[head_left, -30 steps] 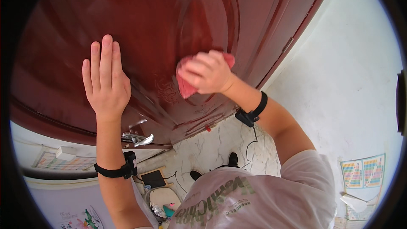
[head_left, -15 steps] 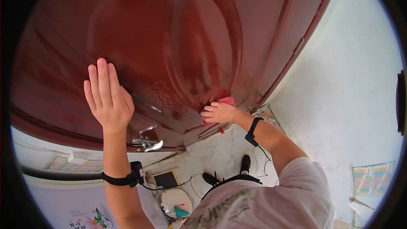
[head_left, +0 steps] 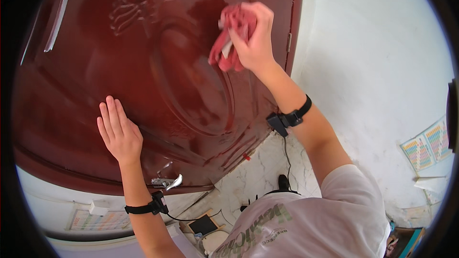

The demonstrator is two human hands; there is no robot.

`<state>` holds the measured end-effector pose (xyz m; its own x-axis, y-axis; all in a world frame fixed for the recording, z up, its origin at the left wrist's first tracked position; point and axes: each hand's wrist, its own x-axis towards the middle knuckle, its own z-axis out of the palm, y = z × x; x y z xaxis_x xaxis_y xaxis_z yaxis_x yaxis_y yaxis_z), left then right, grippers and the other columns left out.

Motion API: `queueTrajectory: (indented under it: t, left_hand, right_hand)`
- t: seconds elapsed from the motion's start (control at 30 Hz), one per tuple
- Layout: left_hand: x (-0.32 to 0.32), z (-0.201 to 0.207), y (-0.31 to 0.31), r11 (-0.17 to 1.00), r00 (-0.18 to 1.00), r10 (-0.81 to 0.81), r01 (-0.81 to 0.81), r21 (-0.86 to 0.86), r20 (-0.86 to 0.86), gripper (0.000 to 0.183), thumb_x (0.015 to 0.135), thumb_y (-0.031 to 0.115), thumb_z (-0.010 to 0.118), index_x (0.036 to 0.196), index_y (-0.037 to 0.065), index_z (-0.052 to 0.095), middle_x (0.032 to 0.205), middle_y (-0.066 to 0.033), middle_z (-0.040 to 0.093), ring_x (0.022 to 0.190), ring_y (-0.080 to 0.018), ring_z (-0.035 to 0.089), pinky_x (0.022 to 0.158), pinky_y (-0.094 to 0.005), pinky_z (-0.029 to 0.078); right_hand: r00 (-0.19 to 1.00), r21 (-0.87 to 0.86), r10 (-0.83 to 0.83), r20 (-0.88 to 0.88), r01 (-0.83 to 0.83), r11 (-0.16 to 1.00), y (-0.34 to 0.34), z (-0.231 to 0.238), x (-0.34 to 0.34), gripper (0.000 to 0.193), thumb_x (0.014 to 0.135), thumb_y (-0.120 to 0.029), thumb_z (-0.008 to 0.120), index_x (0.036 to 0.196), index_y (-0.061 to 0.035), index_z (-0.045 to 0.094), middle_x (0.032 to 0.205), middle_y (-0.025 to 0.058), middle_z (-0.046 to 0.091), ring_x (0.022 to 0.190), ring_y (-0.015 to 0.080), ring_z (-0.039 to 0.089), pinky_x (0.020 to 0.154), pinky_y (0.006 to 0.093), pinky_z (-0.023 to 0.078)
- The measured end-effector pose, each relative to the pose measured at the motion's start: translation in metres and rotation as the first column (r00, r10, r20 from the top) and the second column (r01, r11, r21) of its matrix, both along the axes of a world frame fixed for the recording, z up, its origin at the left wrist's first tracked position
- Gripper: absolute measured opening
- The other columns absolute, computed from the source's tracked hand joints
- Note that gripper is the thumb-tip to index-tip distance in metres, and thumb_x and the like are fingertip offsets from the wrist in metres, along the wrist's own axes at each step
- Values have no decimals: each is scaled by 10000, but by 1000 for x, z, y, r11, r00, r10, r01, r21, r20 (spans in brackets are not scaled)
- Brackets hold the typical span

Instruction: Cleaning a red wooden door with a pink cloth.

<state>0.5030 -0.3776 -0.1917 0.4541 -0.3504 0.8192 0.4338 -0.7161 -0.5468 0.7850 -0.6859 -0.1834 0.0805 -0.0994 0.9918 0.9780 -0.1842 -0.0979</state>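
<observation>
We have the red cloth (head_left: pixel 237 18) in the right hand (head_left: pixel 257 43), up against or just in front of the dark red door (head_left: pixel 110 67), over the upper right side of the oval panel (head_left: pixel 196 76); the blur leaves us unable to tell whether the cloth touches the surface. Its bunched length runs roughly up and down the view, the lower end leaning toward the left, and our thumb and fingers are closed around its right side, so most of the cloth hangs out to the left of the knuckles. The left hand (head_left: pixel 122 136) is well apart from it, lower and to the left, holding nothing, its fingers straight and laid flat toward the door above the metal handle (head_left: pixel 168 181). From that hand the cloth lies up and to the right, with the oval panel between them, so the right arm is plainly the nearer one. Beyond the cloth, farther right, we see the hinge (head_left: pixel 289 43) on the door's edge and then the white wall (head_left: pixel 363 67).
</observation>
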Motion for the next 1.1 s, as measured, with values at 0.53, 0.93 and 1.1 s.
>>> queueTrajectory:
  t: [0.53, 0.93, 1.1]
  left_hand:
    - [-10, -2, 5, 1000, 1000, 20, -20, 3, -23, 494, 1099, 91, 443, 1564, -54, 530, 1651, -204, 526, 1540, -383, 494, 1265, -502, 370]
    - [-5, -3, 4, 1000, 999, 6, -5, 14, -51, 506, 1100, 87, 439, 1573, -83, 493, 1668, -245, 486, 1553, -426, 462, 1274, -546, 348]
    - [-8, -3, 5, 1000, 999, 8, -7, 27, -42, 505, 1070, 53, 444, 1551, -77, 523, 1655, -224, 510, 1547, -408, 476, 1273, -539, 360]
  right_hand:
    - [885, 370, 142, -443, 36, 928, 86, -182, -22, 607, 843, 21, 714, 1419, -36, 529, 1429, 205, 463, 1331, 402, 498, 1167, 505, 409]
    - [514, 407, 259, -818, 198, 892, 81, -259, -39, 584, 904, 110, 581, 1464, -4, 461, 1475, 224, 402, 1321, 349, 541, 1136, 488, 479]
    - [845, 254, 8, -535, 152, 955, 74, -158, -27, 625, 868, -33, 700, 1463, -20, 507, 1430, 240, 493, 1355, 446, 449, 1177, 544, 350]
